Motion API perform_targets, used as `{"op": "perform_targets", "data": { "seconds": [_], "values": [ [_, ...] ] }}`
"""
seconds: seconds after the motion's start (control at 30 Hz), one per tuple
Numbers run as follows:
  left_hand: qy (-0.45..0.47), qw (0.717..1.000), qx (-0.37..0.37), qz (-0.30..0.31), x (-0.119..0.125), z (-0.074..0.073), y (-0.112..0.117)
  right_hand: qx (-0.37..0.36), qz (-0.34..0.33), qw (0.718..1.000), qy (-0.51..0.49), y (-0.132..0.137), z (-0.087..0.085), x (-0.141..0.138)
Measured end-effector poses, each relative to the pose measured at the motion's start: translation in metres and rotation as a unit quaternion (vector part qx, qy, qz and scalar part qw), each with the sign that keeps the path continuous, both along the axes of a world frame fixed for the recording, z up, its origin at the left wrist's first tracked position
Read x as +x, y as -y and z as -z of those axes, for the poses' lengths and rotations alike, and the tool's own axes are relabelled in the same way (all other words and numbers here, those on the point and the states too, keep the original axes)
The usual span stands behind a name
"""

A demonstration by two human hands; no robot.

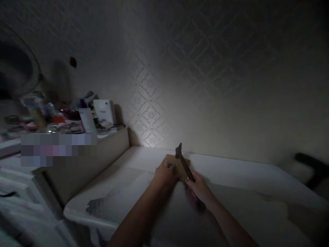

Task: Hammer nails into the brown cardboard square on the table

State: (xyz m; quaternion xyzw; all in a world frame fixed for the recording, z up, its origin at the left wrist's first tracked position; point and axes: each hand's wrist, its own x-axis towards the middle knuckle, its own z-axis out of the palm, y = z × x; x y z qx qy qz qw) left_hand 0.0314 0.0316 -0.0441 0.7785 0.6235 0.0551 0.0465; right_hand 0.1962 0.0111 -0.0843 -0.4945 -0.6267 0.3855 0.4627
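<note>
In a dim room my left hand point(166, 175) rests closed on a small brown flat board point(180, 164) that lies on a white table point(231, 178). Something small and pale sits under its fingertips; I cannot make it out. My right hand point(199, 188) is wrapped round the handle of a dark tool point(183, 160) shaped like a knife or chisel. The tool's tip points up and away, over the board's far edge. Both forearms reach in from the bottom of the view.
A patterned wall point(151, 113) stands right behind the table. To the left a lower shelf point(113, 137) carries white boxes point(104, 111) and cluttered small items. A fan point(17, 68) is at far left. A dark object point(312, 168) sits at the right edge.
</note>
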Motion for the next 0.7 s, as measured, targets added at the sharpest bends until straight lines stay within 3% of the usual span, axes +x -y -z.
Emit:
{"op": "perform_targets", "data": {
  "seconds": [0.33, 0.7],
  "values": [
    [0.011, 1.000, 0.006, -0.008, 0.003, 0.002, 0.000, -0.003, 0.001, 1.000, 0.002, 0.000, -0.001, -0.001],
    [-0.008, 0.999, 0.041, 0.018, 0.010, 0.015, -0.006, -0.005, -0.011, 1.000, -0.016, 0.001, -0.002, -0.001]
  ]
}}
